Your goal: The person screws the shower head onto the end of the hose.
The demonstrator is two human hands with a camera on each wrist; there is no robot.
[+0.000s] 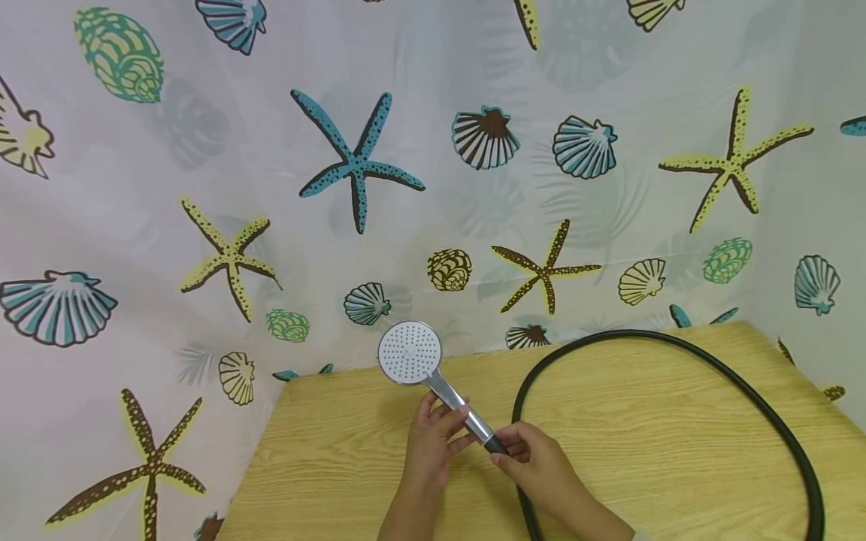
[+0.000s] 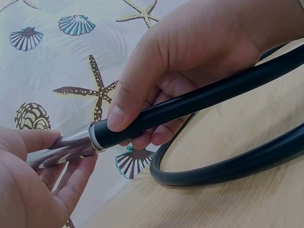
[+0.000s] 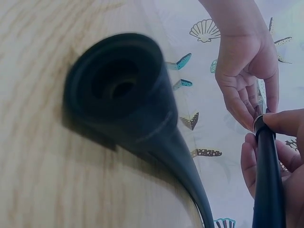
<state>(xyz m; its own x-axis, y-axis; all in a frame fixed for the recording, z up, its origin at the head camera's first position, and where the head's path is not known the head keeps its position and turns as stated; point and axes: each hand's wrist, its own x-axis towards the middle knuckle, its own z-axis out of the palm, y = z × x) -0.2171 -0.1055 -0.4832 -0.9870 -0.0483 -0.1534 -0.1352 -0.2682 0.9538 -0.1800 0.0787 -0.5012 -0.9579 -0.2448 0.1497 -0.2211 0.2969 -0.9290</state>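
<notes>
A chrome shower head (image 1: 409, 353) with a round white spray face tilts above the wooden table in the head view. My left hand (image 1: 428, 443) grips its silver handle (image 2: 71, 145) between thumb and fingers. My right hand (image 1: 537, 466) pinches a black hose (image 2: 199, 102) close to its end. That end meets the bottom of the handle at a shiny ring (image 2: 95, 137); whether it is threaded on cannot be told. In the right wrist view, the hose's other end, a wide hollow black cone (image 3: 166, 114), shows large and blurred.
The hose loops over the right side of the wooden table (image 1: 325, 466) and runs off the near edge. A pale curtain (image 1: 433, 68) printed with starfish and shells hangs behind the table and along both sides.
</notes>
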